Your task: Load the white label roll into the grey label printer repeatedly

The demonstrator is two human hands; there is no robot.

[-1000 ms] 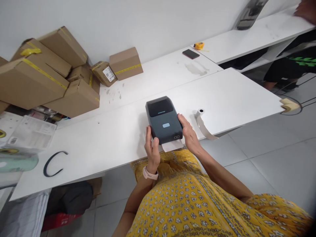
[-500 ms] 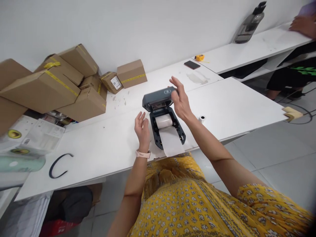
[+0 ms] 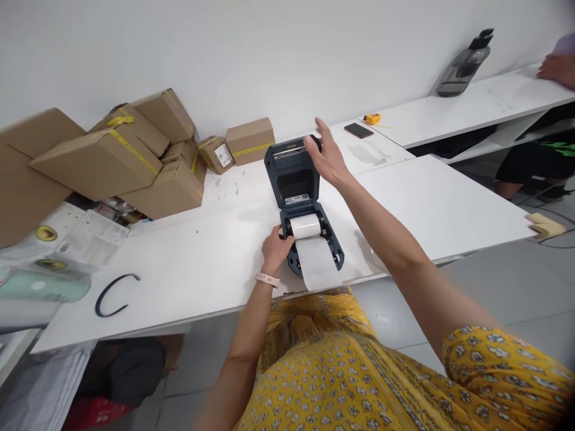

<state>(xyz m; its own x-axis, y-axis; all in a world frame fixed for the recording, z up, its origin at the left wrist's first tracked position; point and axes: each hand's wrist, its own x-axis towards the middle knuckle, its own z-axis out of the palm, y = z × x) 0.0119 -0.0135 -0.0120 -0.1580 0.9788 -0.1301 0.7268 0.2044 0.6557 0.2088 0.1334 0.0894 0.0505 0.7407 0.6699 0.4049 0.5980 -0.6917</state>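
A dark grey label printer stands on the white table with its lid swung up and back. Inside the base lies a white label roll, and its paper strip runs out over the front toward me. My left hand grips the left side wall of the base, thumb at the edge beside the roll. At the raised lid's upper right corner is my right hand, its fingers stretched out and its thumb touching the lid; part of that corner is hidden behind it.
Cardboard boxes are piled at the left, with a smaller box by the wall. A phone, tape measure and pump bottle stand back right. A black headband lies front left. Another person's hand rests far right.
The printer lid has swung further up and back, showing its inside. My right hand moved up with it. My left hand went from hovering beside the printer to gripping its left side.
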